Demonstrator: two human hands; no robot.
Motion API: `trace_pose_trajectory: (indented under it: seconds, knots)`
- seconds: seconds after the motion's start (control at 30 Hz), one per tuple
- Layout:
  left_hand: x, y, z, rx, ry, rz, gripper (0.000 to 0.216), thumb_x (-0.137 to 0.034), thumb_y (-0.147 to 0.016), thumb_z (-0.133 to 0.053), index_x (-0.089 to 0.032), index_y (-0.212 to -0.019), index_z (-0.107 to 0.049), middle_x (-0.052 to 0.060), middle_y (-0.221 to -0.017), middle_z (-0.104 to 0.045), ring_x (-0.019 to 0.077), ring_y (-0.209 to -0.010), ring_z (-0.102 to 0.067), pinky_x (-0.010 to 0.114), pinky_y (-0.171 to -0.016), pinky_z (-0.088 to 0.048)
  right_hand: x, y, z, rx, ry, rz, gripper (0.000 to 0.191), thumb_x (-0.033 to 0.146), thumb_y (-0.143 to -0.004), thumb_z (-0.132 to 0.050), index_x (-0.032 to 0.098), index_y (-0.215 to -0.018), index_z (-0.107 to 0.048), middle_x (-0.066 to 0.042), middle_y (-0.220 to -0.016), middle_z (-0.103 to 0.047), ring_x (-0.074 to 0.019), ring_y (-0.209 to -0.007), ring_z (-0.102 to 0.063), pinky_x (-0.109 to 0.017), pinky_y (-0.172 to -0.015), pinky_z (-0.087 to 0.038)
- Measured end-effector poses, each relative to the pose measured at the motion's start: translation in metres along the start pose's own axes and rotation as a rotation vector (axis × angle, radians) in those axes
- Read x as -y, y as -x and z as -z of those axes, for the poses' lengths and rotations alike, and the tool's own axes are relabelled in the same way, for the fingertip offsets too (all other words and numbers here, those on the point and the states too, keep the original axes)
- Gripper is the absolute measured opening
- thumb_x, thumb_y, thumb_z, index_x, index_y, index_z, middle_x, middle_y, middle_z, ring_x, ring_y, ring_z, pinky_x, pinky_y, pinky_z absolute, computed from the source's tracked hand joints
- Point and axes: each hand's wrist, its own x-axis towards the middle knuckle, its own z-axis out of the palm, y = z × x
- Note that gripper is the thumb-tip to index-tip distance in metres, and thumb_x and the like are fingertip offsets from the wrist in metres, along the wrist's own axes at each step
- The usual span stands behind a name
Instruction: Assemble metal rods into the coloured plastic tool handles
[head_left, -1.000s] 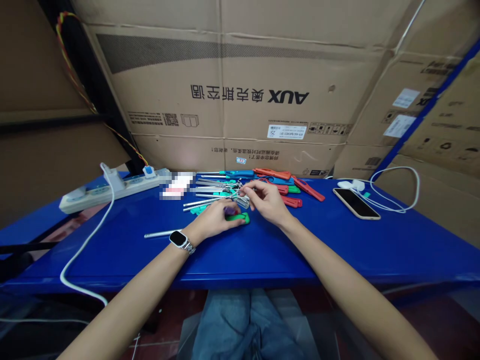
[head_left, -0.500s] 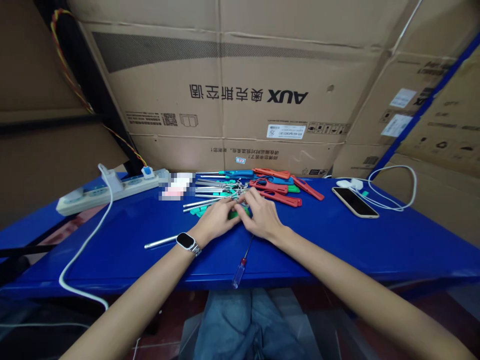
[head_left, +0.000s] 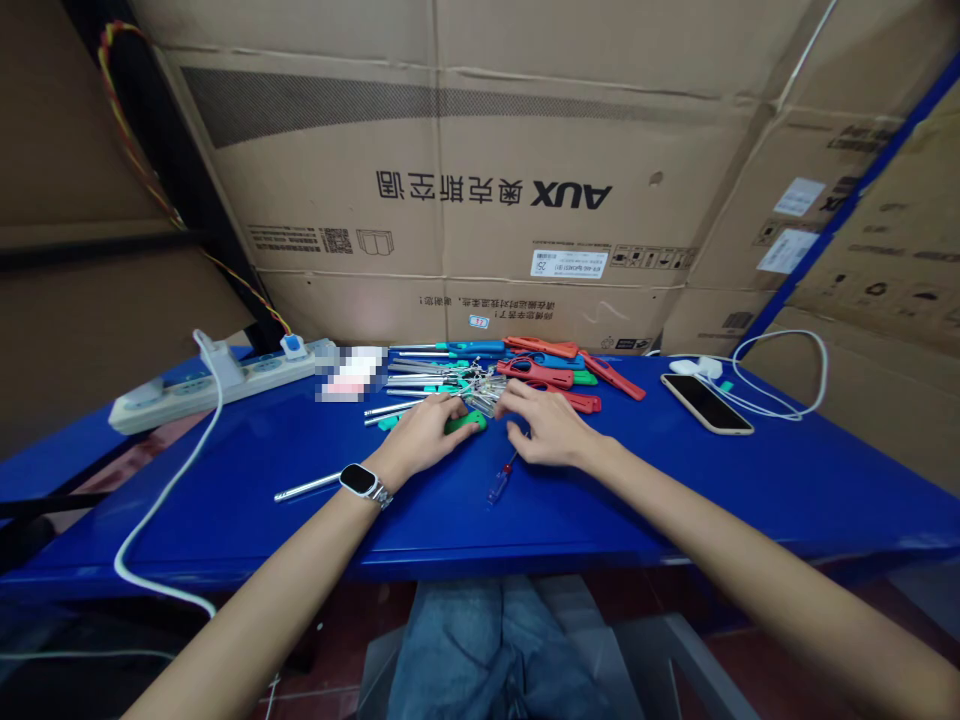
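My left hand point(head_left: 425, 437) is closed around the green handle of a long-necked lighter point(head_left: 468, 423). A metal tube point(head_left: 307, 487) sticks out to the left from beneath that wrist. A little to the right, my right hand point(head_left: 551, 422) is curled, with a screwdriver point(head_left: 498, 484) caught under its fingers. The screwdriver's clear purplish handle points down toward the front of the table, and part of its shaft is hidden by the hand. Just beyond the fingertips lies a heap of small clear and metal parts point(head_left: 486, 392).
Several red lighter handles point(head_left: 536, 373), with blue, orange and green ones, lie behind my hands beside metal tubes point(head_left: 420, 380). A phone point(head_left: 709, 403) and white cable point(head_left: 814, 400) are at right. A power strip point(head_left: 202, 385) stands left. Cardboard point(head_left: 480, 130) walls the back of the blue table point(head_left: 637, 500).
My hands have come apart; the right moved rightward, away from the green handle. The screwdriver shifted up and right with it. The left hand still holds the lighter.
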Motion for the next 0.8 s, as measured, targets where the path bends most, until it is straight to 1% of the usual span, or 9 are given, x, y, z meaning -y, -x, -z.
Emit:
trace_pose_trajectory:
  seconds: [0.07, 0.1, 0.17, 0.33, 0.43, 0.57, 0.67, 0.73, 0.8]
  knots:
    - [0.001, 0.0, 0.0, 0.003, 0.006, -0.001, 0.029, -0.048, -0.093, -0.054, -0.02, -0.086, -0.059, 0.005, -0.088, -0.061, 0.0222, -0.083, -0.056, 0.032, -0.069, -0.042, 0.006, 0.01, 0.009, 0.143, -0.077, 0.11, 0.033, 0.012, -0.074, -0.057, 0.023, -0.104, -0.063, -0.002, -0.109, -0.063, -0.0162, -0.082, -0.06, -0.026, -0.063, -0.034]
    - [0.001, 0.0, -0.001, 0.007, 0.013, -0.003, 0.029, -0.047, -0.093, -0.054, -0.02, -0.088, -0.06, 0.005, -0.089, -0.061, 0.0224, -0.084, -0.056, 0.032, -0.07, -0.042, 0.01, 0.014, 0.011, 0.205, -0.106, 0.138, 0.036, 0.012, -0.073, -0.058, 0.024, -0.106, -0.064, -0.001, -0.112, -0.063, -0.0162, -0.084, -0.06, -0.026, -0.063, -0.034]
    - [0.002, -0.001, -0.001, 0.011, 0.034, -0.011, 0.029, -0.048, -0.093, -0.055, -0.02, -0.09, -0.062, 0.005, -0.089, -0.062, 0.0225, -0.085, -0.057, 0.032, -0.071, -0.043, 0.015, 0.018, 0.013, 0.268, -0.13, 0.149, 0.03, 0.016, -0.076, -0.06, 0.025, -0.103, -0.066, -0.001, -0.113, -0.065, -0.0164, -0.085, -0.062, -0.026, -0.062, -0.032]
    - [0.001, -0.001, -0.002, 0.003, 0.053, -0.04, 0.029, -0.049, -0.092, -0.055, -0.021, -0.089, -0.063, 0.004, -0.087, -0.062, 0.0226, -0.085, -0.057, 0.032, -0.072, -0.043, 0.011, 0.008, 0.012, 0.235, -0.148, 0.128, 0.01, 0.017, -0.081, -0.059, 0.02, -0.088, -0.065, -0.001, -0.094, -0.071, -0.0157, -0.081, -0.062, -0.025, -0.064, -0.032]
    - [0.0, -0.001, 0.0, 0.014, 0.051, -0.049, 0.027, -0.046, -0.093, -0.055, -0.021, -0.086, -0.061, 0.004, -0.086, -0.061, 0.0221, -0.083, -0.056, 0.032, -0.071, -0.043, 0.006, -0.001, 0.014, 0.181, -0.193, 0.092, 0.013, 0.015, -0.081, -0.059, 0.019, -0.091, -0.066, 0.0, -0.082, -0.07, -0.0139, -0.072, -0.06, -0.025, -0.064, -0.034]
    - [0.0, 0.0, 0.0, 0.019, 0.053, -0.05, 0.027, -0.045, -0.094, -0.054, -0.02, -0.086, -0.061, 0.005, -0.088, -0.061, 0.0221, -0.084, -0.056, 0.032, -0.071, -0.043, 0.009, -0.002, 0.006, 0.143, -0.179, 0.065, 0.024, 0.027, -0.079, -0.068, 0.019, -0.102, -0.066, -0.004, -0.096, -0.07, -0.0172, -0.082, -0.061, -0.026, -0.067, -0.037]
    - [0.0, 0.0, 0.0, 0.013, 0.061, -0.049, 0.027, -0.047, -0.092, -0.055, -0.021, -0.088, -0.062, 0.005, -0.088, -0.061, 0.0227, -0.086, -0.056, 0.032, -0.072, -0.043, 0.015, -0.001, -0.006, 0.153, -0.193, -0.027, 0.023, 0.038, -0.079, -0.07, 0.019, -0.092, -0.068, -0.003, -0.089, -0.069, -0.0166, -0.078, -0.061, -0.025, -0.064, -0.037]
    - [0.001, 0.0, -0.001, 0.011, 0.07, -0.047, 0.029, -0.048, -0.092, -0.055, -0.02, -0.087, -0.062, 0.005, -0.088, -0.061, 0.0225, -0.085, -0.056, 0.032, -0.071, -0.043, 0.014, -0.002, -0.013, 0.169, -0.28, -0.108, 0.015, 0.031, -0.077, -0.071, 0.017, -0.082, -0.068, -0.001, -0.078, -0.068, -0.0133, -0.069, -0.059, -0.024, -0.061, -0.037]
    - [0.001, 0.0, -0.001, 0.016, 0.076, -0.049, 0.029, -0.048, -0.093, -0.054, -0.02, -0.086, -0.061, 0.005, -0.088, -0.061, 0.0223, -0.085, -0.055, 0.032, -0.071, -0.043, 0.008, -0.005, -0.016, 0.215, -0.451, -0.159, 0.007, 0.02, -0.073, -0.07, 0.016, -0.075, -0.065, 0.001, -0.069, -0.065, -0.0108, -0.062, -0.057, -0.022, -0.059, -0.039]
